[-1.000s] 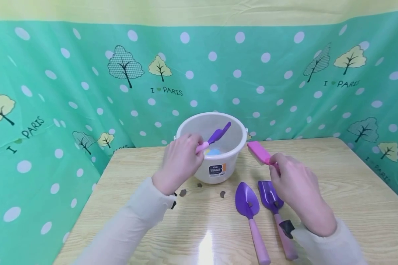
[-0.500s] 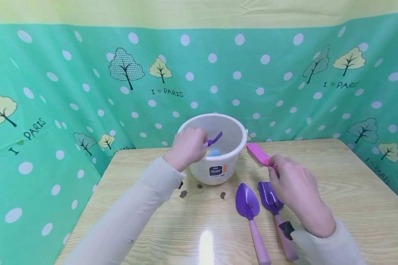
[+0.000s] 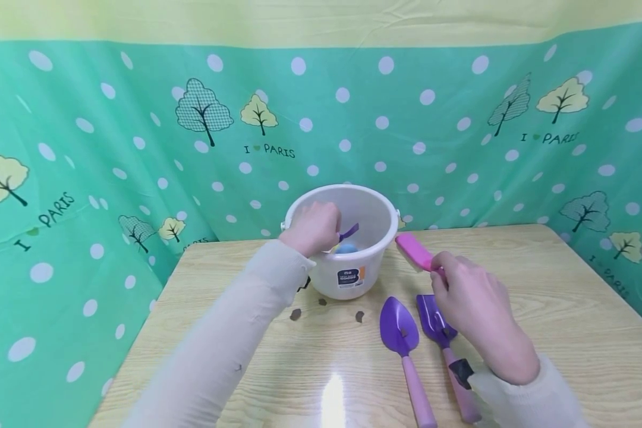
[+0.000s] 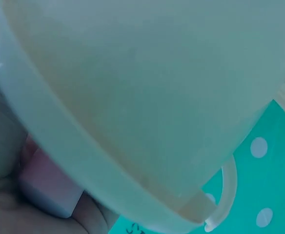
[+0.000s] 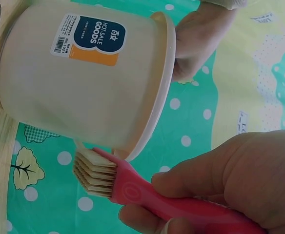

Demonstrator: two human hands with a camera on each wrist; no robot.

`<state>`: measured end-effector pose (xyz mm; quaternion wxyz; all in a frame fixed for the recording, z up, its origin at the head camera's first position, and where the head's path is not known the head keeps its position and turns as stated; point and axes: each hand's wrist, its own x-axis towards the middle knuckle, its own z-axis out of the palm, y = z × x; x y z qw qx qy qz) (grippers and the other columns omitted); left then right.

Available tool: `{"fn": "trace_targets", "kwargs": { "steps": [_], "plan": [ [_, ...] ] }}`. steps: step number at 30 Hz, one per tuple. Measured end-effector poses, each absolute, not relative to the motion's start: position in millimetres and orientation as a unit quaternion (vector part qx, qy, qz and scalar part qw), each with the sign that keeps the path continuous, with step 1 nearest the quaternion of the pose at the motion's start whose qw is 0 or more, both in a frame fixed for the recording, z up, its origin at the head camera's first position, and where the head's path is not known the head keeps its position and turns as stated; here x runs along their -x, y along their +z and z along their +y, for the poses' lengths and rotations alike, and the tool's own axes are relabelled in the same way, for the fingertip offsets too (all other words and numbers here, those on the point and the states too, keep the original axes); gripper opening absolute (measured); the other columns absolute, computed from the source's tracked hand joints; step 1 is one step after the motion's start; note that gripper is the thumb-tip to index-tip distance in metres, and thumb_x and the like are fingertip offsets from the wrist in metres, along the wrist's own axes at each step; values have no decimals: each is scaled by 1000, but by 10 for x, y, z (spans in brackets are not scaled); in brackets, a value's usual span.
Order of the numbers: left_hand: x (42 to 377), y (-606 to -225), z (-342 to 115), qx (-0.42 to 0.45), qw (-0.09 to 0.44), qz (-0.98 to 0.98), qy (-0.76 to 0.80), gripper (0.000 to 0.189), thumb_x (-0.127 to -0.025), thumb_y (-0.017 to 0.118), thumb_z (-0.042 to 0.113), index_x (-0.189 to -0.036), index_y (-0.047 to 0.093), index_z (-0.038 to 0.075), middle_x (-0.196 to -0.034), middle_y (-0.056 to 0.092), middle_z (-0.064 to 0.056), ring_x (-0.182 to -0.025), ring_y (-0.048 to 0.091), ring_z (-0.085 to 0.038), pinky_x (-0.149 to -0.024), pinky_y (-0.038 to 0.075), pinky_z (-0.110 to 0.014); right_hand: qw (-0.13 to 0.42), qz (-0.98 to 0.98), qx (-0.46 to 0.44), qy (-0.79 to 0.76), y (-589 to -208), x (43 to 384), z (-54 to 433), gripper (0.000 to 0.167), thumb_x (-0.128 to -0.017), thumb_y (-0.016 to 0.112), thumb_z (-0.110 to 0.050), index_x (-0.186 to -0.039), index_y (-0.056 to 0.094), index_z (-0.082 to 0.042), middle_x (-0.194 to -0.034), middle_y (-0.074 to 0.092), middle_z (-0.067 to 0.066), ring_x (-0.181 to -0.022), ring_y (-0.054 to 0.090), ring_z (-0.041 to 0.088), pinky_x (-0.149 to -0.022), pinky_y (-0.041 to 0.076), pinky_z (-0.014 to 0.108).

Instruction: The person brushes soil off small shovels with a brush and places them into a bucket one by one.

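Note:
My left hand (image 3: 315, 226) reaches over the near-left rim of a white bucket (image 3: 326, 284), gripping a garden hand tool (image 3: 349, 232) with a purple head and pink handle. Its head is inside the bucket, partly hidden by the hand; its exact kind I cannot tell. The handle end (image 4: 52, 185) shows within the palm in the left wrist view. Beside the tool lies a rounded blue thing (image 3: 346, 249) in the bucket. To the right of the bucket, my right hand (image 3: 476, 303) holds a pink brush (image 3: 414, 252) by its handle. Pale bristles (image 5: 93, 173) show in the right wrist view.
On the wooden table (image 3: 219, 368), a pointed purple trowel (image 3: 398, 324) and a square-ended purple shovel (image 3: 433, 318) lie below the brush. Several dark flakes (image 3: 296, 314) are scattered in front of the bucket. A green dotted curtain (image 3: 353, 137) stands behind.
My left hand has moved right and lower into the bucket, carrying the purple-headed tool down with it. The right hand and brush have barely moved.

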<state>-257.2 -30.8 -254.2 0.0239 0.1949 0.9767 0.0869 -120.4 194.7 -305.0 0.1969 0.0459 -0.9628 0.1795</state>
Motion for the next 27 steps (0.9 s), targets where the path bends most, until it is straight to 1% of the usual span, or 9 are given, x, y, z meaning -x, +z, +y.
{"fn": "trace_targets", "kwargs": {
  "steps": [4,8,11,14,20,27],
  "plan": [
    [2594,-2583,-276,-189,47,976,97,17,-70,60,-4,-74,61,12,-73,63,-3,-70,58,-20,-66,47,-31,191,-964,-48,181,-3053,1205,1938,14,-87,59,-6,-99,63,-4,-67,52,3,-48,40,15,-40,32,28],
    [2607,-2637,-252,-181,57,977,101,16,-74,60,-3,-75,61,12,-72,62,-3,-70,59,-20,-66,47,-31,189,-963,-52,183,-3048,1207,1936,15,-87,59,-6,-100,64,-3,-67,52,3,-49,40,15,-41,31,29],
    [2623,-2662,-233,-183,57,976,103,14,-75,59,-3,-72,60,11,-69,61,-4,-66,58,-20,-64,47,-31,194,-962,-54,183,-3050,1206,1938,15,-86,59,-6,-100,64,-3,-66,51,3,-48,40,15,-41,31,29],
    [2645,-2674,-224,-190,63,974,107,15,-74,58,-3,-71,60,11,-68,61,-4,-65,58,-20,-64,47,-31,197,-962,-55,181,-3057,1204,1939,14,-86,59,-5,-99,64,-3,-65,50,2,-47,39,14,-40,31,28],
    [2673,-2668,-235,-197,90,969,119,16,-71,58,-5,-69,61,10,-68,63,-4,-66,58,-20,-61,48,-29,195,-963,-54,180,-3059,1203,1944,14,-86,59,-6,-99,64,-3,-65,49,2,-47,39,14,-40,31,28],
    [2671,-2666,-237,-174,115,970,127,13,-74,59,-4,-73,61,9,-72,64,-6,-68,59,-20,-57,48,-27,189,-964,-54,182,-3059,1212,1945,14,-87,58,-6,-100,63,-3,-65,50,3,-47,39,15,-40,31,28]
  ]
}}
